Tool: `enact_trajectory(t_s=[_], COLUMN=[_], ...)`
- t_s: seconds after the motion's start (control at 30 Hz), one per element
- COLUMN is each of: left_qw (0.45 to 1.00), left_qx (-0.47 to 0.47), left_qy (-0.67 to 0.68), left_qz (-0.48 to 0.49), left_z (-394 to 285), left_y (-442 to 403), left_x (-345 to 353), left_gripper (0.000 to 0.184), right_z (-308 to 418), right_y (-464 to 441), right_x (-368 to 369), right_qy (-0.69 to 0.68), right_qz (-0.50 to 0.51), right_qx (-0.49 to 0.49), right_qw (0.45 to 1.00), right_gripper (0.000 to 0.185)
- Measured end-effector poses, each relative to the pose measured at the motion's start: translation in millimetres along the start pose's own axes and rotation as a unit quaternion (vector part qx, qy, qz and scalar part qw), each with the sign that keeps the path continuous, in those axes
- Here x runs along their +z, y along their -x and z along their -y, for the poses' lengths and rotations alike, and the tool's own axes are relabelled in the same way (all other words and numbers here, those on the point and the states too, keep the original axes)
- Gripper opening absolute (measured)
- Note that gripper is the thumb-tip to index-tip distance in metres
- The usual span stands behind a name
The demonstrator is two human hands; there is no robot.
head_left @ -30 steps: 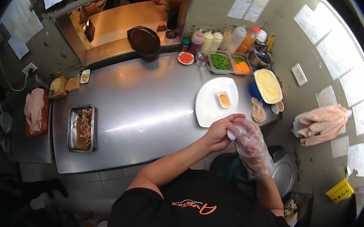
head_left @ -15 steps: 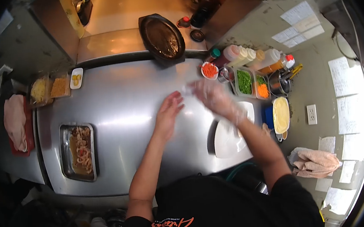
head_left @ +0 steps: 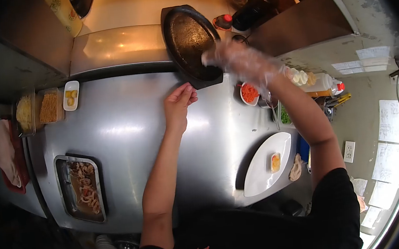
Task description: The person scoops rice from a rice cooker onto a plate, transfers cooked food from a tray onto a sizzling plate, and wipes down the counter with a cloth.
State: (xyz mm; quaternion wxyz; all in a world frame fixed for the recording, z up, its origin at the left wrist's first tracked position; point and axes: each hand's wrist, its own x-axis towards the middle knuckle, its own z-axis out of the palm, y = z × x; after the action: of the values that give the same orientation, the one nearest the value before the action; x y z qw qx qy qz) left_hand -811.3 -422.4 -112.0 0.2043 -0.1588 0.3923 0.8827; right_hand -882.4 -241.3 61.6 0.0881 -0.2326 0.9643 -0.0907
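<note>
A dark oval sizzling plate (head_left: 191, 32) on a dark base lies at the back of the steel counter, its near end jutting over the counter's edge. My bare left hand (head_left: 179, 105) is at that near end, thumb and fingers pinched at the corner of the base. My right hand (head_left: 239, 61), in a clear plastic glove, reaches over the plate's right rim. Motion smears its fingers, and whether it grips the rim is unclear. Beside its wrist sits a white bowl of shredded carrot (head_left: 249, 94).
At left stands a steel tray of cooked meat strips (head_left: 85, 189). Two tubs, one of golden crumbs (head_left: 50, 106), stand beside a small white dish (head_left: 71, 95). At right lies a white platter (head_left: 256, 174) with a small cup. Squeeze bottles (head_left: 319, 83) line the right wall.
Both hands have moved forward from above the counter to the sizzling plate. My left hand has closed at its near corner; my right has swung over its right side. The view has shifted forward.
</note>
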Motion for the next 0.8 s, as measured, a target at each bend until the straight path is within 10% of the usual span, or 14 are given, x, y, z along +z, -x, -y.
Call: enact_trajectory(t_s=[0.03,0.1,0.2,0.43,0.6,0.7,0.8], left_qw=[1.000,0.998,0.996,0.992,0.992,0.991,0.990], left_qx=[-0.002,0.002,0.010,-0.008,-0.003,-0.003,-0.009], left_qy=[0.002,0.060,0.085,0.114,0.121,0.126,0.139], left_qz=[0.000,0.001,-0.009,-0.049,-0.046,-0.034,-0.026], left_z=[-1.1,4.3,-0.8,8.6,7.4,5.3,7.9], left_y=[1.9,4.3,8.9,-0.4,5.5,0.1,1.9], left_x=[2.4,4.2,13.7,10.5,14.9,13.6,9.0], left_gripper=[0.024,0.023,0.025,0.027,0.029,0.030,0.032], right_z=[-28.9,-32.7,-69.6,-21.7,-25.3,-16.2,-3.0], right_y=[-19.4,-73.6,-136.4,-24.2,-67.9,-51.6,3.1], right_x=[10.1,-3.5,52.7,39.5,-0.1,29.8,30.0], right_qy=[0.040,-0.202,-0.305,-0.021,-0.281,-0.066,-0.082], right_qz=[-0.108,-0.073,-0.164,0.054,-0.070,-0.118,0.053], right_qx=[-0.102,0.218,0.058,-0.130,0.153,-0.160,-0.053], right_qw=[0.988,0.952,0.936,0.990,0.945,0.978,0.994], right_gripper=[0.024,0.027,0.023,0.028,0.020,0.019,0.018])
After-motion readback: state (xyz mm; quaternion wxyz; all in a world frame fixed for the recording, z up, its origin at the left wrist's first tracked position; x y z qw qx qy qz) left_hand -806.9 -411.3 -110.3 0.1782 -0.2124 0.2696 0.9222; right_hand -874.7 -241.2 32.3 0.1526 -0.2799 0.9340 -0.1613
